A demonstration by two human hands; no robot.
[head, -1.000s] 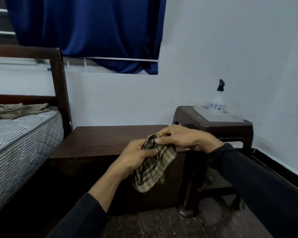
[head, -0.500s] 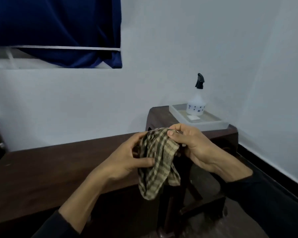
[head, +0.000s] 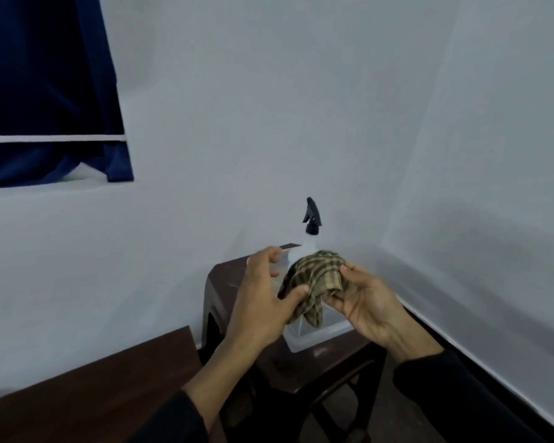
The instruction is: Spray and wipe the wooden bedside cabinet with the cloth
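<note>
While the dark blue curtain hangs at far left, the brown wooden bedside cabinet is cut off by the lower edge. The left hand has its fingers spread, and its thumb touches the checked olive cloth. This cloth hides most of the white spray bottle. The right hand pinches the cloth.

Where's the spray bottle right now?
In the head view, the spray bottle stands right of centre in a clear tray on the dark wooden stool, just behind the checked cloth.
</note>
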